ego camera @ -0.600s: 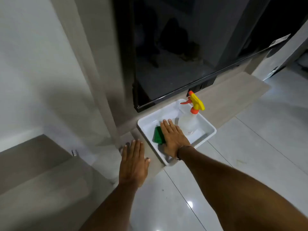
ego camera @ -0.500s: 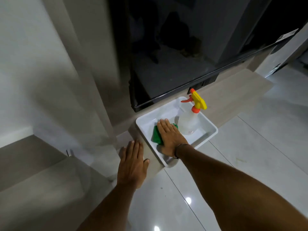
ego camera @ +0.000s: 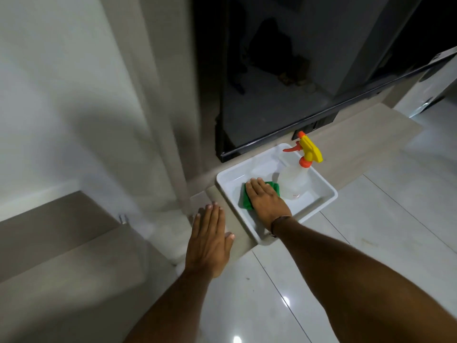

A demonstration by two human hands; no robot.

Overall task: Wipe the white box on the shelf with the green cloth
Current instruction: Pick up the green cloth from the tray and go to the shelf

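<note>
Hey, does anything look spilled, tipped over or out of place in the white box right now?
Nothing looks spilled or damaged. The spray bottle stands upright inside the white box, beside the green cloth under the right hand. The bottle will block wiping that corner.

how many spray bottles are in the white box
1. The spray bottle stands upright in the far right part of the white box, beside the green cloth; none other shows.

A shallow white box (ego camera: 319, 205) sits open on the low beige shelf (ego camera: 346, 154); the folded green cloth (ego camera: 244, 200) lies flat inside it.
</note>
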